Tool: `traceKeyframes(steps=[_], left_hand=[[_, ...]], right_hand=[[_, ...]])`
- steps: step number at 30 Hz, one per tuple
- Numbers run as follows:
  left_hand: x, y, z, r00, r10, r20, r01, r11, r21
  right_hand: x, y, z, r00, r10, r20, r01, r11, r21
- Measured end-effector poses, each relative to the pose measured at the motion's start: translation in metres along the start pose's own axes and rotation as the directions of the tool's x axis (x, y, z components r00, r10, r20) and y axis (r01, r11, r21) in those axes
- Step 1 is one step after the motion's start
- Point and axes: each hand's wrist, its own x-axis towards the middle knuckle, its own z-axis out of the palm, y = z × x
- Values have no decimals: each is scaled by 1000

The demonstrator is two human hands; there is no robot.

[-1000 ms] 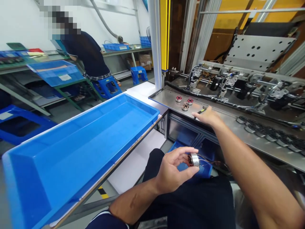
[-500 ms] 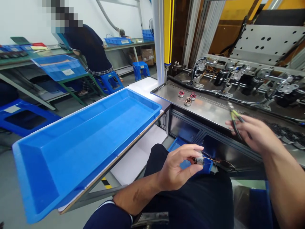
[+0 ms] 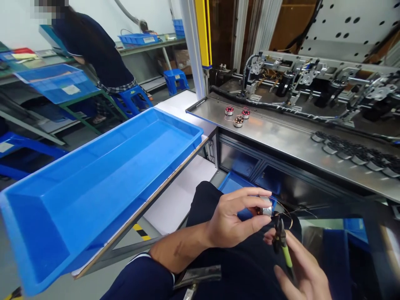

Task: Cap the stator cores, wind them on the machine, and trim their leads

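My left hand (image 3: 233, 218) pinches a small round silver motor (image 3: 265, 207) over my lap, thin copper wires trailing from it to the right. My right hand (image 3: 301, 271) is closed on green-handled cutters (image 3: 281, 241), whose dark jaws point up at the wires just below the motor. Both hands are close together above my dark trousers.
A long blue tray (image 3: 103, 175) lies on the table to my left. Three small red and copper motors (image 3: 237, 116) sit on the steel bench (image 3: 281, 137), with a row of dark round parts (image 3: 356, 152) at its right. A small blue bin (image 3: 233, 185) is under the bench. Another person (image 3: 90, 50) works at the back left.
My right hand took the cutters from the steel bench and brought them down to the motor in my left hand. The view has tilted down and to the right.
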Motion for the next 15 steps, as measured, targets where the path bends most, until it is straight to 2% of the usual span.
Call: traceKeyframes(steps=[8,15], left_hand=[[-3,5,-3,999,-37,-16,37,999,5],[-3,3,-2,999,-48,5,48,999,-5]], right_hand=[[8,-6,4,999,-13,30,13,1000,9],[4,-3,0,1000,-4,-9,4,1000,14]])
